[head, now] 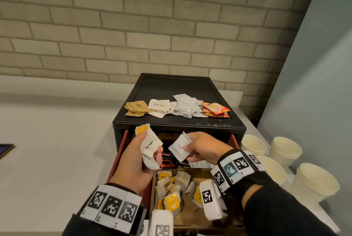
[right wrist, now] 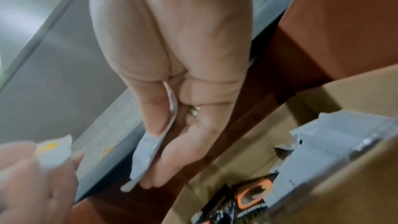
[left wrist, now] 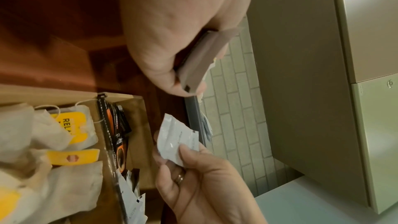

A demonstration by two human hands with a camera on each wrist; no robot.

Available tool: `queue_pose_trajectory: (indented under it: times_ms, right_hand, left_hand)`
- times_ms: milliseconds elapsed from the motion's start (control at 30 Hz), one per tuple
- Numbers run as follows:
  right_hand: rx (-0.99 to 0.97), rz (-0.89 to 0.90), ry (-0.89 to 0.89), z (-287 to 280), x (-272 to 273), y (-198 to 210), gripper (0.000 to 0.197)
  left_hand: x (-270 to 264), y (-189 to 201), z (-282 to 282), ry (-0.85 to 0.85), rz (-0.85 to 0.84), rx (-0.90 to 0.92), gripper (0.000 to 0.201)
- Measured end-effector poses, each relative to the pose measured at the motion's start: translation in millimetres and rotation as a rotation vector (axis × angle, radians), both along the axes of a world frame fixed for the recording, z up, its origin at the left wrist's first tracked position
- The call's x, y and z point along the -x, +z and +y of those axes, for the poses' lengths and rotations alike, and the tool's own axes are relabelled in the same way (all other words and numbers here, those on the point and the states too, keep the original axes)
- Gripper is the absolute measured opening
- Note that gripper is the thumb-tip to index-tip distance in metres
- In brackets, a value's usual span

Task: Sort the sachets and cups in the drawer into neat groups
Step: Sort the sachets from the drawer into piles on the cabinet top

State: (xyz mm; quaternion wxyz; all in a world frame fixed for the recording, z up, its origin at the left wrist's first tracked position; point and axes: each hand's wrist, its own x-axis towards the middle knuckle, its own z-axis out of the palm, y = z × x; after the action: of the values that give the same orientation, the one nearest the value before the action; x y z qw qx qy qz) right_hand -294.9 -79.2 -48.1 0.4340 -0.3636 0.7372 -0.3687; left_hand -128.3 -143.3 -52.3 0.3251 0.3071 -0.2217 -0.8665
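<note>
Sachets (head: 150,145) are bunching between the left hand's (head: 136,161) curled fingers and thumb, over the open drawer (head: 122,152), while the right hand (head: 203,150) is pinching a single white sachet (head: 180,147) — the crowded left bundle risks slipping, scattering packets back among the teabags (head: 171,190) below.

Small print on the creamer sachet (head: 180,147) is too blurred to read.
</note>
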Motion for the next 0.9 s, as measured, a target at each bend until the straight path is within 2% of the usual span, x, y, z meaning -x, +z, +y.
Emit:
queue_pose_trajectory:
  times_ms: [133,233,300,333,400,533,567,667,767,900]
  right_hand:
    - [-0.073,0.046,-0.138,8.9,2.6,1.2,0.033]
    - [-0.186,0.345,-0.312,10.2,10.4,-3.0,0.035]
    - [-0.265,0.547,-0.299,13.2,10.3,-2.9,0.03]
    - [-0.258,0.592,-0.274,14.5,8.8,-2.3,0.033]
    - [-0.145,0.573,-0.175,17.0,-1.0,3.4,0.042]
    - [0.128,0.232,0.057,17.4,-41.6,15.4,0.045]
    - [0.171,0.203,0.078,14.7,-47.3,14.3,0.044]
    - [0.199,0.282,0.026,8.3,-50.3,8.1,0.041]
    - [0.217,0.367,-0.036,8.0,-45.0,10.7,0.024]
    - [0.239,0.347,-0.001,5.1,-40.5,27.6,0.018]
  left_hand:
    - [-0.6,-2.2,0.8,-0.02,-0.006,0.001,0.032]
    - [-1.0,-1.4,3.8,-0.037,-0.002,0.014,0.025]
    - [-1.0,-0.9,5.5,-0.057,-0.009,0.021,0.019]
    - [-0.9,-0.6,5.9,-0.07,-0.013,0.022,0.018]
    - [0.3,-1.4,6.8,-0.101,-0.022,0.024,0.017]
    - [3.3,-2.9,10.9,-0.185,0.008,0.066,0.016]
    - [3.4,-3.1,11.6,-0.218,0.017,0.079,0.018]
    - [3.0,-3.2,11.0,-0.24,0.01,0.07,0.019]
    - [4.4,-3.5,9.5,-0.197,-0.001,0.037,0.017]
    - [6.8,-1.5,8.0,-0.146,0.026,0.029,0.017]
